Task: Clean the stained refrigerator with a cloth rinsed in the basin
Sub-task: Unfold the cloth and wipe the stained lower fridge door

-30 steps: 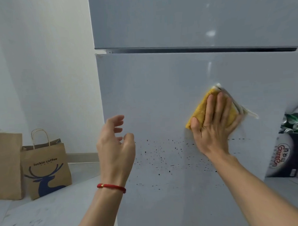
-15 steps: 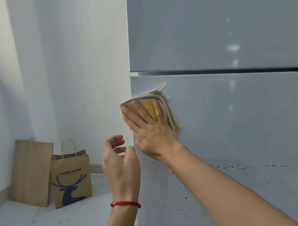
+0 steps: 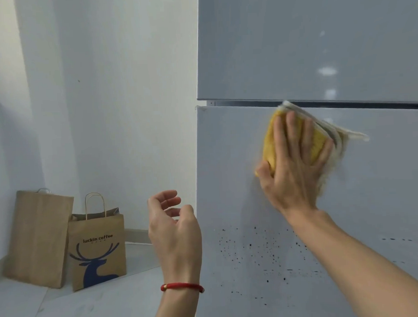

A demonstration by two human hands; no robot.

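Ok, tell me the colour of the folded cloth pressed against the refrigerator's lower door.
The folded cloth is mustard yellow with cream-white edges, seen in the head view.

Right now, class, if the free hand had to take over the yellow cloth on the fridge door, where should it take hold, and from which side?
Probably the loose pale corner of the yellow cloth, coming from the right. The right hand presses flat over the folded middle against the lower fridge door, so only that corner sticks out free. The left hand hangs empty left of the door and would have to cross over.
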